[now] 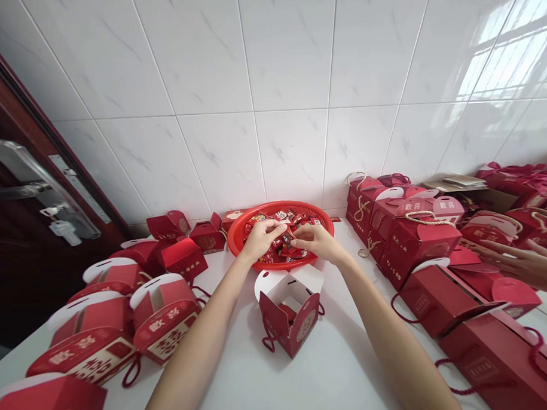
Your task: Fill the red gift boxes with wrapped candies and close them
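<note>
Over the red plastic basket (238,242) full of small red-wrapped candies (272,256), my left hand (266,236) is closed in a pinch on a wrapped candy, thumb and forefinger together. Close beside it, my right hand (319,242) has its fingers bent around a small red-wrapped candy (289,235), partly hidden by the fingertips. Just in front of the basket stands a red gift box (298,326) with its white-lined flaps up and dark red cord handles. Something red lies inside this box.
Several red gift boxes (164,321) stand at the left, and more boxes (416,240) are stacked at the right. Another person's hand (514,261) reaches in from the right edge. A tiled wall (212,161) rises behind the white table (249,383); a door handle (36,188) is at left.
</note>
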A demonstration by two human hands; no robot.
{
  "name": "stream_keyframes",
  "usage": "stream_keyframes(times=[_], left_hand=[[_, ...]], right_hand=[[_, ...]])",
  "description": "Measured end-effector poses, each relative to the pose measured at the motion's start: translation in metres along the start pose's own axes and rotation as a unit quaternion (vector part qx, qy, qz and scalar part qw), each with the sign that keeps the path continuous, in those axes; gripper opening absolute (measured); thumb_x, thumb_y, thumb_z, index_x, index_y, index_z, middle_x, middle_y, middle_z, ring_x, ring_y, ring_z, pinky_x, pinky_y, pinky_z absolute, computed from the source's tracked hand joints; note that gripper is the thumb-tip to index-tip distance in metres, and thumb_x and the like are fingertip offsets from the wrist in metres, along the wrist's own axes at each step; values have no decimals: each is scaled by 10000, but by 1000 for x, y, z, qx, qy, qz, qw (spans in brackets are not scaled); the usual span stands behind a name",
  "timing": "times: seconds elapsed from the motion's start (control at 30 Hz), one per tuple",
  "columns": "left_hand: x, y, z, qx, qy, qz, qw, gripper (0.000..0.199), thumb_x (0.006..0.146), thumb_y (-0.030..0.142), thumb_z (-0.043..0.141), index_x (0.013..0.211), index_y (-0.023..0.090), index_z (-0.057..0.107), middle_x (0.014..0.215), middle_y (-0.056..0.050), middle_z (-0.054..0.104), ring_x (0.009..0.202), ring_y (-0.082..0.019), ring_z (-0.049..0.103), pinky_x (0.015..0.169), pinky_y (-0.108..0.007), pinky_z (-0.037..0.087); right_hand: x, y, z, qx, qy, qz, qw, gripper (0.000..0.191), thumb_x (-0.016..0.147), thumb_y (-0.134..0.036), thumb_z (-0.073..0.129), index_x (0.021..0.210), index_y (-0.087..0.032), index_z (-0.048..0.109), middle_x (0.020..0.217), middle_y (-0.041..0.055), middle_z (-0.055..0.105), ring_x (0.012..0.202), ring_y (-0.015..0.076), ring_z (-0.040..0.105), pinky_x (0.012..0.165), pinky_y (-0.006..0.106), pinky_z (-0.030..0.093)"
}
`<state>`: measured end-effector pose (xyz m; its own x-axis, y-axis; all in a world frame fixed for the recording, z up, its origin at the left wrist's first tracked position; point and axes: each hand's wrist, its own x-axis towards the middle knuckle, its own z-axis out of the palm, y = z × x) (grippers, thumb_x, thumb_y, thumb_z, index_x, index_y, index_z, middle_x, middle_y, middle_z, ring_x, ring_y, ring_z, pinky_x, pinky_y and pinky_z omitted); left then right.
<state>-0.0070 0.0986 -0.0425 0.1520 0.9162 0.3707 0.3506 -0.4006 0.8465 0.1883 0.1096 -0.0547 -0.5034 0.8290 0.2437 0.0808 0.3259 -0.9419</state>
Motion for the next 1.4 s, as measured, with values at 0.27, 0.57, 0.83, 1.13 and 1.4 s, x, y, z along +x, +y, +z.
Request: stream_keyframes(times=[0.27,0.57,0.83,1.13,1.4], left_hand=[[-26,33,-11,-92,12,-27,995,490,722,671,714,761,185,664,755,-9,646,765,-180,592,787,-319,498],[-70,71,-44,293,-227,-160,915,437,774,649,626,871,224,652,802,-16,693,729,-216,626,603,-276,421],[-87,85,-50,292,-366,-200,861,638,633,457,761,1223,252,636,988,-27,721,902,-259,687,665,-260,466],[-98,103,-36,317,-383,-138,856,337,644,366,743,963,264,713,1012,-10,674,986,-253,613,742,-270,441],[-100,103,-34,308,-356,-65,880,232,685,271,657,913,258,695,990,-8,647,947,-235,606,762,-280,418]], right_hand=[[-16,-33,-8,65,-89,-32,993,308,741,-400,804,903,-158,704,775,19,703,740,165,661,730,306,528],[-41,-71,-12,-247,-242,-28,938,235,812,-298,720,1002,-160,720,845,41,716,785,179,653,687,275,474],[-57,-87,8,-439,-175,58,880,368,715,-274,792,1056,-205,671,985,67,687,933,256,615,663,287,412],[-79,-88,10,-489,-189,133,841,477,648,-258,831,1078,-196,635,1045,86,660,946,278,616,645,291,404],[-109,-91,8,-447,-151,82,878,101,759,-111,665,788,-199,625,806,38,661,711,183,592,596,277,358]])
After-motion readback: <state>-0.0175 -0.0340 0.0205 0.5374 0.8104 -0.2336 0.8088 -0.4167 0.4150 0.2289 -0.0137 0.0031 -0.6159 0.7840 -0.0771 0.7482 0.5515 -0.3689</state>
